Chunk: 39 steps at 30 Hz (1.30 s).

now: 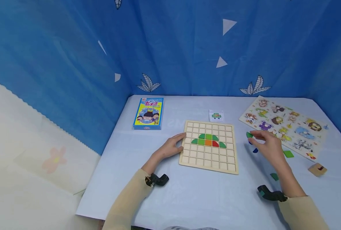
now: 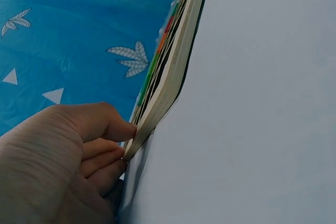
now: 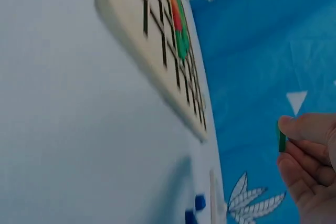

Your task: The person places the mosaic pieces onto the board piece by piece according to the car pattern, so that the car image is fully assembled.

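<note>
A square wooden grid board [image 1: 207,156] lies on the table, with green, orange and red pieces [image 1: 208,142] forming a dome shape in its cells. My left hand [image 1: 170,147] rests against the board's left edge; in the left wrist view, its thumb and fingers [image 2: 107,121] touch that edge. To the right of the board, my right hand [image 1: 267,147] pinches a green quarter-round piece [image 1: 249,135] between thumb and fingers, raised above the table. The same piece [image 3: 281,137] appears edge-on in the right wrist view. Blue pieces [image 1: 255,150] lie beneath this hand.
A small pattern card [image 1: 216,115] lies behind the board. An animal puzzle board [image 1: 285,124] is at the back right, a blue-yellow box [image 1: 148,114] at the back left. Loose green pieces [image 1: 288,154] and a wooden block [image 1: 318,169] lie on the right.
</note>
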Tool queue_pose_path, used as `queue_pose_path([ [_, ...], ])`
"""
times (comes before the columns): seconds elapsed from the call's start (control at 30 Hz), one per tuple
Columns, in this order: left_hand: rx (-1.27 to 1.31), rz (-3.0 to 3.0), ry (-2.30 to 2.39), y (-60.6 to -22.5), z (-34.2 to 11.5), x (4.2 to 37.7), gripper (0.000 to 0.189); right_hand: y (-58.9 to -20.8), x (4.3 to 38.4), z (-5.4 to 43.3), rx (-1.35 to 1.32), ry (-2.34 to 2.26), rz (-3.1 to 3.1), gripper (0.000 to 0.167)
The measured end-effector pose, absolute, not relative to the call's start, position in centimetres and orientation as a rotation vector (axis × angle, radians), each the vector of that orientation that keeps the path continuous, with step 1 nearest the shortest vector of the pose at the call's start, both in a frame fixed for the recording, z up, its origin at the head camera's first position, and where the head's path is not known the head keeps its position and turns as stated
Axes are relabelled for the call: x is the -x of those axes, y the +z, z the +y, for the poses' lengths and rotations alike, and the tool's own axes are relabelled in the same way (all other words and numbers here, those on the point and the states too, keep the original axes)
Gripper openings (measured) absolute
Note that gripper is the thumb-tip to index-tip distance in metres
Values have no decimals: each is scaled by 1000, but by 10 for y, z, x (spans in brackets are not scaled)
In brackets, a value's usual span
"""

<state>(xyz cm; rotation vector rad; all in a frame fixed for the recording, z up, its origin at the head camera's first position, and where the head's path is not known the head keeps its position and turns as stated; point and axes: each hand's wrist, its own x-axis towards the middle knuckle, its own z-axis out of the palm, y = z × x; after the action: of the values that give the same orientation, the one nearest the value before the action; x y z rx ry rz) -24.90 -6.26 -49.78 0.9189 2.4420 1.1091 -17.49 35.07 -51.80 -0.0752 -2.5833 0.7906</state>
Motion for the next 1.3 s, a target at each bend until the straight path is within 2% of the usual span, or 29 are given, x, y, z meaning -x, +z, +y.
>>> queue_pose_path([
  [0.1, -920, 2439, 1106, -496, -63, 249, 64, -504, 187, 315, -70, 871, -2574, 36],
  [0.3, -924, 2432, 1105, -495, -63, 248, 63, -449, 179, 221, -362, 1106, -2617, 30],
  [0.47, -948, 2429, 1111, -496, -61, 248, 63, -453, 183, 184, -443, 1149, -2657, 28],
  [0.8, -958, 2442, 1106, -496, -63, 249, 63, -476, 190, 160, -543, 1220, -2698, 26],
  [1.3, -974, 2446, 1100, -498, -63, 251, 63, -489, 192, 154, -703, 966, -2679, 24],
])
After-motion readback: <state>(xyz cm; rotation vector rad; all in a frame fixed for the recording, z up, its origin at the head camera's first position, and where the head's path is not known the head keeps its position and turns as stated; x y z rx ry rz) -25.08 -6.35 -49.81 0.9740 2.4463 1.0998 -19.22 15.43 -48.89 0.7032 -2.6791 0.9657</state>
